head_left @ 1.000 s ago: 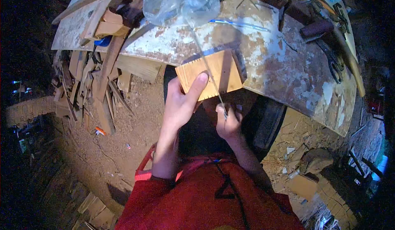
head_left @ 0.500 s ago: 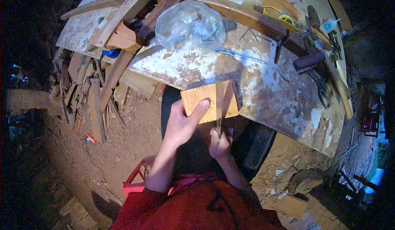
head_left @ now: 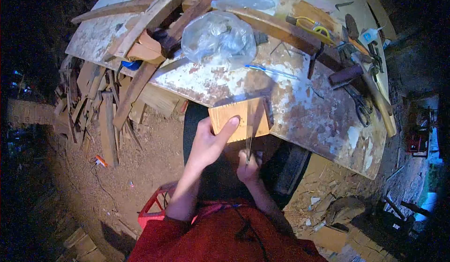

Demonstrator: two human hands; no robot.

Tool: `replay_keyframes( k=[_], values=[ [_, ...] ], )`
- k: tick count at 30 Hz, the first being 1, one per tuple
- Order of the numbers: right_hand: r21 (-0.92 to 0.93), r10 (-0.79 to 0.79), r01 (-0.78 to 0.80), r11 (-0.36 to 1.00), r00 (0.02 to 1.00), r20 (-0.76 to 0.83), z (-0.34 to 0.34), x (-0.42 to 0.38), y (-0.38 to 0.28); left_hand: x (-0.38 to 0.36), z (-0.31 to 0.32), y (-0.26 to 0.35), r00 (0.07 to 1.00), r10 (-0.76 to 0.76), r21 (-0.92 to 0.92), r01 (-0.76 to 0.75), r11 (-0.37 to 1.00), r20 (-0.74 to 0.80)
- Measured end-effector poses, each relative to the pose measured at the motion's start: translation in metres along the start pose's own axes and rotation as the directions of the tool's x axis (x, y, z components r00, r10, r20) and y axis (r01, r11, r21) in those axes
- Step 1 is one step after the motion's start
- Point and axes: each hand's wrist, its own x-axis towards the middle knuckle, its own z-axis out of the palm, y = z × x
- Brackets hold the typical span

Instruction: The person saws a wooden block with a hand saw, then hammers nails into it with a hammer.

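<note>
My left hand [head_left: 212, 144] grips a small, pale wooden block [head_left: 230, 117] with its thumb flat on the upper face. Short, evenly spaced cuts line the block's far and near edges. Below the block, my right hand [head_left: 248, 169] is closed around the handle end of a thin saw [head_left: 250, 142]. The saw's blade stands edge-on across the right part of the block and is partly blurred. My fingers hide the handle. The block is at the front edge of the worn workbench [head_left: 300, 116].
A clear plastic bag [head_left: 218, 39] and long timber pieces [head_left: 150, 20] lie on the bench. A hammer [head_left: 346, 74], scissors [head_left: 360, 109] and other tools crowd its right side. Wood offcuts [head_left: 108, 121] lean at the left. A red plastic crate or stool [head_left: 152, 208] stands by my left arm.
My right hand and the saw have shifted slightly down toward my body. My left hand keeps its hold on the block. The whole view has shifted a little.
</note>
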Motion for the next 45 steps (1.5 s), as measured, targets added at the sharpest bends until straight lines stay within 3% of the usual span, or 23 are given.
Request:
replay_keyframes(
  k=[4,5,6,8,10,14,16,18,19,21,24,25,26,28,31,34,35,38,39,40,42,43,45],
  values=[
    [-0.045,0.007,-0.007,0.999,1.0,0.011,-0.002,-0.002,0.005,0.0,0.002,-0.001,0.999,0.031,-0.034,-0.032,0.999,-0.034],
    [-0.511,-0.218,0.24,0.825,0.97,0.105,-0.009,0.004,-0.01,-0.001,0.002,0.003,1.0,-0.003,-0.033,0.002,0.999,-0.022],
    [-0.062,0.053,-0.049,0.997,0.996,0.069,-0.021,0.022,-0.046,-0.002,0.002,0.005,1.0,-0.028,-0.032,0.027,0.999,-0.007],
    [0.066,0.04,-0.044,0.997,0.997,0.071,-0.025,0.027,-0.052,-0.001,0.002,0.005,0.999,-0.032,-0.01,0.032,0.999,-0.023],
    [-0.085,-0.042,0.039,0.996,0.999,-0.03,0.013,-0.015,0.038,-0.001,0.001,0.002,0.999,0.007,-0.015,-0.007,1.0,-0.034],
    [-0.239,-0.272,0.249,0.938,0.96,-0.069,0.015,-0.016,0.047,-0.002,0.004,0.001,0.997,-0.017,-0.024,0.015,1.0,-0.077],
    [-0.025,0.039,-0.037,0.999,0.998,0.059,-0.026,0.027,-0.049,-0.006,0.003,0.008,0.999,-0.047,-0.016,0.047,0.999,-0.023],
    [-0.09,-0.005,0.01,0.996,0.999,0.051,-0.026,0.027,-0.041,-0.002,-0.001,0.014,0.999,-0.033,-0.004,0.033,0.999,0.004],
    [-0.19,-0.135,0.127,0.974,0.99,-0.033,-0.002,0.005,0.007,-0.002,-0.002,0.009,1.0,-0.021,-0.002,0.021,1.0,0.004],
    [-0.13,0.23,-0.223,0.966,0.972,0.041,0.009,-0.011,0.017,-0.001,0.001,0.003,1.0,0.024,-0.041,-0.024,0.999,-0.011],
    [-0.238,-0.113,0.122,0.964,0.992,0.051,0.0,-0.003,0.009,-0.003,0.001,0.008,1.0,0.003,-0.027,-0.004,1.0,-0.028],
    [-0.039,-0.014,0.015,0.999,1.0,0.004,-0.015,0.016,-0.039,-0.007,0.001,0.011,0.999,-0.031,-0.031,0.03,0.999,-0.012],
    [-0.027,0.02,-0.018,0.999,0.998,0.054,-0.029,0.03,-0.064,-0.009,0.0,0.017,0.998,-0.061,-0.032,0.061,0.998,0.008],
    [-0.019,-0.004,0.004,1.0,1.0,0.007,-0.019,0.023,-0.046,-0.004,-0.002,0.019,0.998,-0.056,-0.024,0.056,0.998,0.019],
    [-0.085,-0.001,-0.007,0.996,0.995,-0.095,0.027,-0.029,0.051,-0.002,0.0,0.007,1.0,0.025,-0.049,-0.025,0.999,-0.01],
    [-0.078,-0.045,0.045,0.996,0.999,-0.004,0.001,-0.001,0.002,-0.005,-0.001,0.012,1.0,-0.01,-0.007,0.011,1.0,0.007],
    [0.053,0.084,-0.084,0.995,0.996,0.001,-0.011,0.013,-0.036,-0.009,0.0,0.009,1.0,-0.024,-0.017,0.024,1.0,0.004],
    [-0.141,0.081,-0.077,0.987,0.996,0.022,-0.01,0.009,-0.02,-0.002,0.0,0.013,1.0,-0.025,-0.022,0.025,0.999,-0.003],
    [-0.179,-0.087,0.077,0.981,0.995,-0.047,0.014,-0.015,0.042,-0.003,0.0,0.014,0.999,-0.046,-0.012,0.046,0.999,-0.003],
    [-0.116,-0.053,0.046,0.992,0.997,-0.063,0.014,-0.014,0.043,-0.003,-0.001,0.014,0.998,-0.066,-0.004,0.066,0.998,-0.006],
    [0.014,0.031,-0.03,0.999,0.996,-0.079,0.012,-0.017,0.036,0.0,0.0,0.01,1.0,0.011,-0.013,-0.012,1.0,-0.019],
    [0.064,-0.108,0.116,0.991,0.986,-0.125,0.009,-0.001,0.017,-0.001,0.001,0.005,0.999,0.032,-0.018,-0.033,0.999,-0.025],
    [-0.038,0.027,-0.025,0.999,0.999,0.038,-0.023,0.025,-0.043,-0.003,-0.001,0.007,1.0,-0.012,-0.046,0.013,0.999,0.017]
  ],
)
